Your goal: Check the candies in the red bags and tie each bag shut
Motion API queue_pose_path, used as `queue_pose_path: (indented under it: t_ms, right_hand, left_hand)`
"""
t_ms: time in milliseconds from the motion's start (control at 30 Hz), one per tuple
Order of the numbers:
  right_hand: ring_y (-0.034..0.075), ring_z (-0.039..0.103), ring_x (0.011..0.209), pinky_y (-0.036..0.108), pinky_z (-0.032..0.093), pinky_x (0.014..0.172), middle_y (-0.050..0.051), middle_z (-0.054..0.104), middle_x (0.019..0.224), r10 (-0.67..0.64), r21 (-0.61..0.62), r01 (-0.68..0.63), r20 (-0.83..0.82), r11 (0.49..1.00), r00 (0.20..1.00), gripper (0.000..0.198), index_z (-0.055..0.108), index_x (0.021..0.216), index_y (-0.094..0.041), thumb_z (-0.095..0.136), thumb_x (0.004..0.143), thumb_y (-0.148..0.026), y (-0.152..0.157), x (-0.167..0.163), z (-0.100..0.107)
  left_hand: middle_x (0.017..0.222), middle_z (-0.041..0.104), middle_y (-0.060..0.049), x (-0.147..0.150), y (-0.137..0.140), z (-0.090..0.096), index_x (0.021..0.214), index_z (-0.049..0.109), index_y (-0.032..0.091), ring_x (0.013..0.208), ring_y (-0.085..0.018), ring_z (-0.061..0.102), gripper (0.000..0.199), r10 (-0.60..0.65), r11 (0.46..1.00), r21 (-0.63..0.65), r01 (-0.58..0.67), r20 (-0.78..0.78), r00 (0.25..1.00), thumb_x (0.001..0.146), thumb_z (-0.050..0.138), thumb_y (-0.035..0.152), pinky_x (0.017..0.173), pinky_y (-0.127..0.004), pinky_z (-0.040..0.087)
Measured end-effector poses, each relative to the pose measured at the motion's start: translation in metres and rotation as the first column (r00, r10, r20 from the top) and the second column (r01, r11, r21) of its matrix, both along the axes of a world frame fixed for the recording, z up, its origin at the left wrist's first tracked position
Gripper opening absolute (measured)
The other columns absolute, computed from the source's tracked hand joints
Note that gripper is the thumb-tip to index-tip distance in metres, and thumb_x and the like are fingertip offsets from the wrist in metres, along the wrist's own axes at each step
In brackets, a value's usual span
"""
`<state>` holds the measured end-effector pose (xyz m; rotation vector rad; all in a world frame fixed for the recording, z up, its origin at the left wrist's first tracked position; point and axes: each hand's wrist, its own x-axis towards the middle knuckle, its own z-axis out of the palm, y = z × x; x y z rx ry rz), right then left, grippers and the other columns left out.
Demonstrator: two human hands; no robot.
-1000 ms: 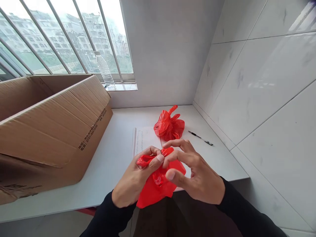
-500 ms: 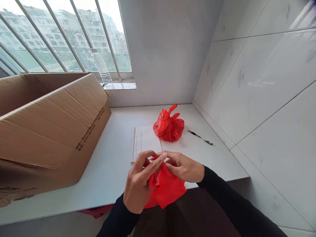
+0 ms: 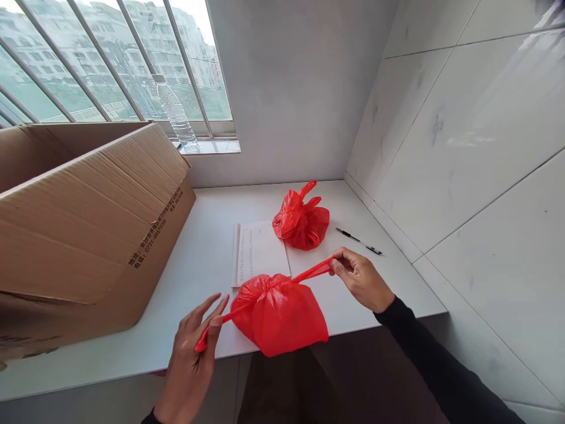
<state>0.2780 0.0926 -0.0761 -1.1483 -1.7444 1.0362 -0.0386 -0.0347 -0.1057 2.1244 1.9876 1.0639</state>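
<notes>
Left hand [image 3: 192, 353] and right hand [image 3: 364, 280] have moved apart since half a second ago, when they met over the front red bag [image 3: 282, 321]. Now each pinches one of two narrow strips, the left strip [image 3: 232, 313] and the right strip [image 3: 312, 271], both stretched outward from the bag's gathered top. That bag, largely covered by the hands earlier, shows whole at the lower middle of the frame, by the front edge of the white table [image 3: 203, 253]. Two red bags are in view; the rear red bag [image 3: 309, 227] sits just right of centre, partly over one booklet [image 3: 262, 253], as before. One pen [image 3: 358, 241] lies to its right, unmoved. One cardboard box [image 3: 110, 235] fills the left of the frame, and one bottle [image 3: 174, 115] stands on the window sill [image 3: 218, 146] at upper left.
</notes>
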Motion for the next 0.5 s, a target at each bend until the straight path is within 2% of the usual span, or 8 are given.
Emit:
queue_pose_path:
  t_ms: [67, 167, 233, 267, 333, 367, 433, 500]
  right_hand:
    - [0.021, 0.063, 0.079, 0.035, 0.046, 0.075, 0.001, 0.065, 0.08, 0.026, -0.034, -0.026, -0.002, 0.999, 1.0, 0.024, 0.058, 0.093, -0.022, 0.053, 0.102, -0.044, -0.001, 0.0, -0.008]
    - [0.02, 0.063, 0.085, 0.035, 0.048, 0.08, 0.0, 0.065, 0.086, 0.1, -0.068, -0.105, -0.063, 0.992, 0.993, 0.026, 0.056, 0.098, -0.024, 0.049, 0.104, -0.048, -0.012, -0.014, 0.0]
    - [0.02, 0.063, 0.087, 0.035, 0.049, 0.084, 0.0, 0.064, 0.087, 0.166, -0.098, -0.176, -0.1, 0.979, 0.981, 0.028, 0.057, 0.098, -0.025, 0.05, 0.103, -0.051, -0.024, -0.026, 0.012]
    - [0.021, 0.063, 0.09, 0.035, 0.049, 0.086, 0.0, 0.064, 0.09, 0.193, -0.119, -0.206, -0.11, 0.971, 0.975, 0.029, 0.058, 0.099, -0.026, 0.051, 0.103, -0.053, -0.031, -0.031, 0.018]
    - [0.023, 0.064, 0.1, 0.037, 0.049, 0.091, 0.002, 0.065, 0.1, 0.19, -0.152, -0.205, -0.108, 0.967, 0.976, 0.031, 0.058, 0.11, -0.028, 0.052, 0.101, -0.057, -0.041, -0.038, 0.027]
    - [0.025, 0.063, 0.106, 0.039, 0.049, 0.093, 0.003, 0.065, 0.109, 0.154, -0.157, -0.168, -0.097, 0.973, 0.983, 0.034, 0.056, 0.117, -0.03, 0.052, 0.1, -0.059, -0.043, -0.04, 0.03]
    - [0.028, 0.061, 0.114, 0.042, 0.05, 0.096, 0.004, 0.061, 0.125, 0.048, -0.125, -0.057, -0.077, 0.99, 0.996, 0.04, 0.052, 0.127, -0.034, 0.053, 0.098, -0.061, -0.043, -0.045, 0.036]
    - [0.029, 0.059, 0.116, 0.045, 0.05, 0.096, 0.004, 0.059, 0.131, -0.021, -0.029, 0.018, -0.081, 0.999, 0.996, 0.04, 0.052, 0.129, -0.035, 0.055, 0.097, -0.06, -0.037, -0.057, 0.047]
  left_hand:
    - [0.143, 0.054, 0.0, -0.003, -0.005, -0.006, 0.148, 0.042, 0.045, 0.132, -0.025, 0.047, 0.049, 0.019, 1.0, -0.017, -0.018, 0.04, 0.999, 0.104, 0.043, 0.024, 0.101, -0.045, 0.047]
    - [0.153, 0.045, -0.005, 0.018, -0.003, 0.006, 0.157, 0.029, 0.035, 0.142, -0.026, 0.036, 0.061, -0.082, 0.995, 0.047, 0.084, -0.024, 0.996, 0.101, 0.048, 0.021, 0.114, -0.047, 0.038]
    - [0.154, 0.045, -0.009, 0.038, 0.006, 0.017, 0.158, 0.026, 0.026, 0.145, -0.03, 0.031, 0.069, -0.207, 0.978, -0.056, 0.201, -0.119, 0.971, 0.096, 0.056, 0.021, 0.119, -0.052, 0.03]
    - [0.149, 0.051, -0.011, 0.046, 0.013, 0.021, 0.154, 0.033, 0.022, 0.142, -0.032, 0.036, 0.067, -0.252, 0.963, -0.128, 0.236, -0.123, 0.96, 0.092, 0.058, 0.019, 0.12, -0.056, 0.027]
    - [0.12, 0.069, -0.009, 0.054, 0.025, 0.028, 0.132, 0.058, 0.021, 0.116, -0.03, 0.058, 0.05, -0.251, 0.955, -0.194, 0.224, -0.125, 0.96, 0.082, 0.063, 0.012, 0.11, -0.053, 0.041]
    - [0.106, 0.071, -0.007, 0.054, 0.029, 0.032, 0.117, 0.065, 0.02, 0.104, -0.028, 0.062, 0.04, -0.221, 0.96, -0.199, 0.195, -0.121, 0.968, 0.079, 0.063, 0.01, 0.101, -0.049, 0.048]
    - [0.091, 0.071, -0.004, 0.048, 0.029, 0.044, 0.098, 0.066, 0.02, 0.088, -0.025, 0.063, 0.024, -0.127, 0.979, -0.174, 0.107, -0.108, 0.986, 0.078, 0.061, 0.009, 0.084, -0.042, 0.053]
    - [0.085, 0.069, -0.003, 0.037, 0.016, 0.063, 0.092, 0.063, 0.02, 0.082, -0.023, 0.063, 0.015, -0.012, 0.991, -0.136, 0.001, -0.076, 0.997, 0.082, 0.056, 0.011, 0.074, -0.037, 0.053]
